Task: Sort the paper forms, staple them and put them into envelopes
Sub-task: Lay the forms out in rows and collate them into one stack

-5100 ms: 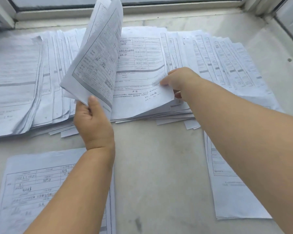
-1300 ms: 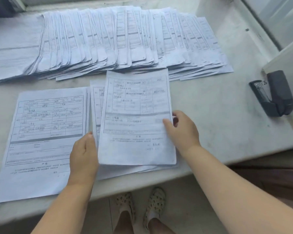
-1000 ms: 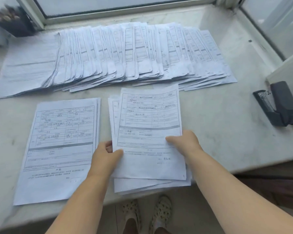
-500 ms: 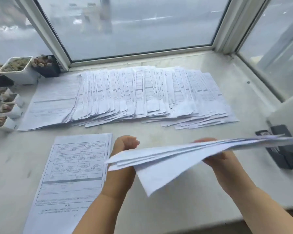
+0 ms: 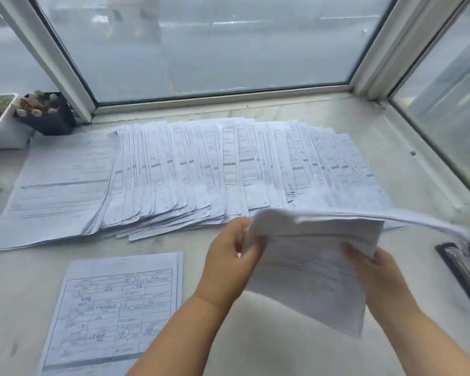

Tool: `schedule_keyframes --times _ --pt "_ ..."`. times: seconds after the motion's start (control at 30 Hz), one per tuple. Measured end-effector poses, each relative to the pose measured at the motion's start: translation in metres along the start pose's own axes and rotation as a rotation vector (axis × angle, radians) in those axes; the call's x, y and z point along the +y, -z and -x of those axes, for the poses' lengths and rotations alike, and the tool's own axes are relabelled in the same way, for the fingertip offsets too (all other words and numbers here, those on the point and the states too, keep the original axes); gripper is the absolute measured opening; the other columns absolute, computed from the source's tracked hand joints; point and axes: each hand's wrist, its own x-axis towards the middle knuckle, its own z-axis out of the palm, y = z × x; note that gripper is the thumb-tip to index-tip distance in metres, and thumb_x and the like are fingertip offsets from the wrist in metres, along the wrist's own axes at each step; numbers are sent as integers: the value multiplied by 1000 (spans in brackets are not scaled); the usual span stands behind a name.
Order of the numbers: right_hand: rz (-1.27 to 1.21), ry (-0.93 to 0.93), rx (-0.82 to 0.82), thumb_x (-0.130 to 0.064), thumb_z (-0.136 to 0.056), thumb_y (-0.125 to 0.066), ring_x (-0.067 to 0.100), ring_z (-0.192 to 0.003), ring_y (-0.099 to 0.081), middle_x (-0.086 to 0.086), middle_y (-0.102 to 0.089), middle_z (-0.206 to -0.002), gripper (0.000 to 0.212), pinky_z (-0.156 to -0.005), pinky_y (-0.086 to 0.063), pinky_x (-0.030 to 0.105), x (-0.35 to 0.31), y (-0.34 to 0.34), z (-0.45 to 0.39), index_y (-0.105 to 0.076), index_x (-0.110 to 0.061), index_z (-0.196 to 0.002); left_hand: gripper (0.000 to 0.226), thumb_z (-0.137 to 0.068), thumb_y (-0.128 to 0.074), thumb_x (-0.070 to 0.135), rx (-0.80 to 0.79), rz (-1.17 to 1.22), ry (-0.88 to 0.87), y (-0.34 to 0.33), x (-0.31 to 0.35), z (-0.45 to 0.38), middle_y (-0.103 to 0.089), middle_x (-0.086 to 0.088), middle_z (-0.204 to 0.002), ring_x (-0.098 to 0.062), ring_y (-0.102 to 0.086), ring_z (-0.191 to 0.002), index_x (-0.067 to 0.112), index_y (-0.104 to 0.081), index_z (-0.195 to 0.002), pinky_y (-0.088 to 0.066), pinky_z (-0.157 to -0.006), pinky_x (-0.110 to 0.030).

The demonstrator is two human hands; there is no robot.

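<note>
I hold a small bundle of printed paper forms [image 5: 310, 256] in the air above the stone sill. My left hand [image 5: 228, 264] grips its left edge, thumb on the near side. My right hand [image 5: 375, 278] grips its lower right part. The bundle is blurred and its sheets droop and splay toward the right. A long fanned row of forms [image 5: 201, 172] lies across the back of the sill. One separate form [image 5: 114, 308] lies flat at the front left. A black stapler [image 5: 464, 267] rests at the right edge, partly hidden by the lifted sheets.
The marble sill [image 5: 269, 348] ends at window frames behind and to the right. Small plant pots, a black one [image 5: 46, 115] and a white one [image 5: 0, 123], stand at the back left corner.
The bundle went from flat on the sill to lifted in both hands, then tilted up toward me. The camera rose toward the window.
</note>
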Motion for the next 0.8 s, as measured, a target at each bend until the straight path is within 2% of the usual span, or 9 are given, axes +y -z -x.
schedule_keyframes --times 0.17,0.23,0.3,0.4,0.5,0.57,0.67,0.73,0.8 --pt "-179 -92 170 -15 -92 -61 22 -89 -69 3 -73 -100 11 -83 -58 40 -10 -1 -60 -68 -16 -101 26 -84 -65 25 130 -199 -47 21 -28 -38 -65 15 -103 2 -59 -101 30 -60 -109 -45 -92 -20" --pt "-358 -158 135 -10 -90 -63 9 -62 -68 -4 -74 -76 11 -56 -58 24 -17 -6 -84 -67 -13 -100 29 -86 -67 17 224 -356 -36 35 -49 -51 -61 14 -111 -3 -56 -108 22 -61 -114 -41 -97 -20" --pt "-526 -295 -127 -21 -85 -69 7 -48 -56 -4 -63 -60 13 -47 -48 18 -25 -16 -117 -60 -12 -90 37 -83 -71 14 227 -543 -84 45 -66 -65 -57 10 -115 -12 -52 -114 16 -59 -117 -31 -98 -14" --pt "-603 -278 -389 -40 -99 -36 25 -94 -60 15 -64 -99 49 -94 -41 33 -4 -27 -159 -57 0 -119 44 -78 -77 20 150 -697 -155 48 -84 -80 -55 1 -121 -14 -43 -117 12 -58 -117 -21 -100 -9" --pt "-741 -370 -568 -37 -98 -41 32 -90 -62 18 -65 -86 50 -115 -29 48 -9 -71 -175 -63 2 -118 41 -78 -75 27 161 -704 -187 45 -93 -91 -56 -2 -120 -11 -40 -116 12 -60 -113 -23 -100 -12" --pt "-838 -422 -662 -50 -99 -15 39 -93 -60 25 -63 -86 75 -118 -10 54 -15 -109 -171 -58 8 -121 41 -78 -69 34 178 -722 -200 42 -97 -96 -57 -3 -119 -15 -44 -114 12 -61 -112 -32 -102 -22" --pt "-905 -502 -768 -64 -94 -4 39 -96 -62 24 -62 -83 94 -116 -7 61 -16 -150 -183 -58 9 -119 50 -74 -66 45 172 -776 -192 40 -100 -102 -57 -2 -118 -20 -49 -113 14 -60 -112 -39 -100 -35" --pt "-859 -459 -804 -58 -97 -12 40 -103 -61 24 -62 -87 84 -115 1 60 -10 -167 -186 -56 8 -122 47 -74 -64 48 165 -782 -201 40 -101 -104 -58 0 -114 -19 -51 -109 14 -61 -108 -40 -97 -32" --pt "-769 -446 -788 -37 -96 -44 38 -100 -64 21 -62 -83 51 -116 7 56 -11 -178 -186 -60 6 -118 28 -78 -65 38 215 -733 -205 42 -99 -105 -61 4 -102 -12 -53 -98 15 -65 -94 -41 -87 -24"
